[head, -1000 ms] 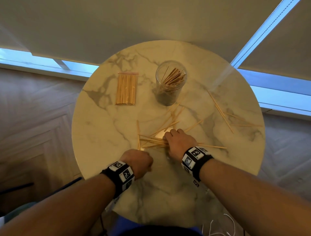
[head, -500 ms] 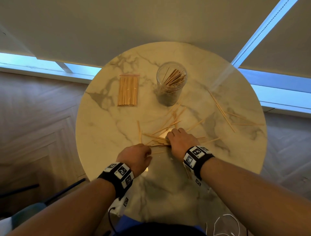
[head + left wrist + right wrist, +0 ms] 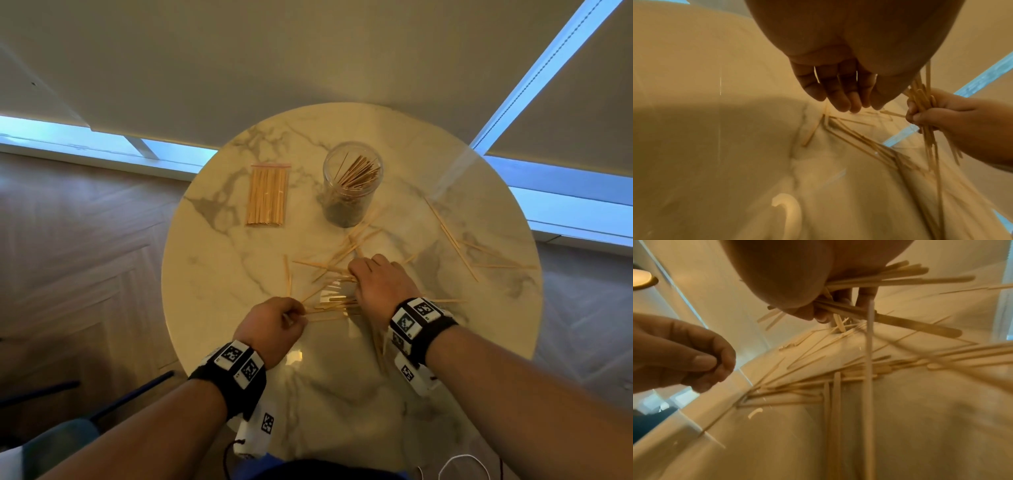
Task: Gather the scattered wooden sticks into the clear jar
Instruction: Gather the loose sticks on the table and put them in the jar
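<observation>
The right hand (image 3: 375, 279) is clamped on a bundle of sticks (image 3: 875, 278), fingers curled round them; in the right wrist view they fan out of both sides of the fist, so the hold is loose and uneven, which suggests sticks are being added a few at a time rather than squared up. The hand sits low over the densest patch of loose sticks (image 3: 329, 301) on the counter (image 3: 219, 274), placed there, in my judgement, so that more can be raked in without carrying the bundle away.

The left hand (image 3: 274, 320) is at the near edge of that patch, fingers curled with thumb against forefinger. The right wrist view suggests a pinch, but whether a stick is actually held cannot be told. The two hands are near each other, not touching.

The clear jar (image 3: 352, 188) stands upright at the far middle of the counter, well apart from both hands, already holding a leaning cluster of sticks. Further loose sticks (image 3: 452, 236) lie toward the right rim. A packet of sticks (image 3: 267, 195) lies flat beside the jar on its left.

Assessment: collection partly done; transfer of the present bundle not yet made.
</observation>
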Available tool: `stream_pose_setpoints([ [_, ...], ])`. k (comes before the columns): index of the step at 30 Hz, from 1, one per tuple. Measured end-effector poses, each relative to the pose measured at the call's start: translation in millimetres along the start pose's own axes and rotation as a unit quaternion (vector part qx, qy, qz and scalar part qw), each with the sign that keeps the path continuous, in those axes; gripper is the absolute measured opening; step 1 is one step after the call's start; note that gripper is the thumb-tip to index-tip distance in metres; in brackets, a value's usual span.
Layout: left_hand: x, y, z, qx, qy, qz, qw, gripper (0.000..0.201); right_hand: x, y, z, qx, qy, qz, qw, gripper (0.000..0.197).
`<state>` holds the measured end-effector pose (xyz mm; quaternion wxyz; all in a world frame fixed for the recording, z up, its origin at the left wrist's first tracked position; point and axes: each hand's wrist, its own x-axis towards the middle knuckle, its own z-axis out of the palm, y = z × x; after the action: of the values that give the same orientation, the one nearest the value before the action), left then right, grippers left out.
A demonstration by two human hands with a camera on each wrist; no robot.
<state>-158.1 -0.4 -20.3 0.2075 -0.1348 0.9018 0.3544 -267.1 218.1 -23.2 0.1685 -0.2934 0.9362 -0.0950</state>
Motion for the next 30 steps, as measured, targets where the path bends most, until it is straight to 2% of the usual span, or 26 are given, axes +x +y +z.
stream_pose_setpoints([
  [3, 7.8, 18.7, -5.4, -0.079, 0.026, -0.013, 0.996, 0.006, -0.2, -2.4, -25.8, 0.083, 0.033, 0.031, 0.996, 0.02],
  [5, 16.5, 31.9, -10.1, -0.153, 0.037, -0.029, 0.987, 0.009, -1.0, -3.3, -44.1, 0.134, 0.052, 0.048, 0.988, 0.012],
  [8, 30.4, 53.6, -17.1, -0.262, 0.015, -0.045, 0.964, 0.014, -5.6, -4.5, -66.8, 0.189, 0.075, 0.031, 0.979, 0.004],
  [10, 38.7, 70.6, -21.6, -0.365, -0.017, -0.06, 0.929, 0.018, -7.4, -5.9, -78.2, 0.227, 0.082, 0.014, 0.97, 0.008],
  [14, 48.5, 97.6, -30.9, -0.55, -0.094, -0.126, 0.82, 0.039, -5.8, -13.1, -90.7, 0.313, 0.078, -0.025, 0.946, 0.01],
  [16, 50.8, 103.6, -34.4, -0.614, -0.123, -0.126, 0.769, 0.044, -4.4, -18.6, -91.4, 0.385, 0.066, -0.025, 0.92, 0.009],
  [17, 51.1, 106.5, -36.3, -0.635, -0.128, -0.117, 0.753, 0.041, -3.9, -21.1, -91.6, 0.437, 0.059, -0.02, 0.897, 0.009],
  [19, 50.5, 113.0, -40.0, -0.651, -0.116, -0.106, 0.743, 0.031, -3.3, -24.8, -92.9, 0.532, 0.052, -0.009, 0.845, 0.007],
  [21, 49.8, 119.2, -42.8, -0.662, -0.082, -0.11, 0.737, 0.02, -2.9, -27.8, -97.0, 0.577, 0.057, -0.004, 0.815, 0.008],
  [25, 57.5, 119.0, -53.6, -0.706, 0.032, -0.129, 0.696, 0.02, 0.8, -25.0, -105.4, 0.606, 0.11, 0.024, 0.788, 0.014],
  [27, 60.5, 117.5, -60.5, -0.72, 0.066, -0.116, 0.681, 0.018, 4.4, -17.6, -106.4, 0.611, 0.092, 0.042, 0.785, 0.016],
  [28, 59.5, 119.5, -62.6, -0.718, 0.065, -0.103, 0.685, 0.019, 6.1, -15.2, -105.9, 0.606, 0.07, 0.052, 0.791, 0.017],
  [30, 55.6, 128.8, -63.2, -0.699, 0.054, -0.071, 0.71, 0.02, 8.9, -16.3, -103.5, 0.598, 0.014, 0.073, 0.798, 0.018],
])
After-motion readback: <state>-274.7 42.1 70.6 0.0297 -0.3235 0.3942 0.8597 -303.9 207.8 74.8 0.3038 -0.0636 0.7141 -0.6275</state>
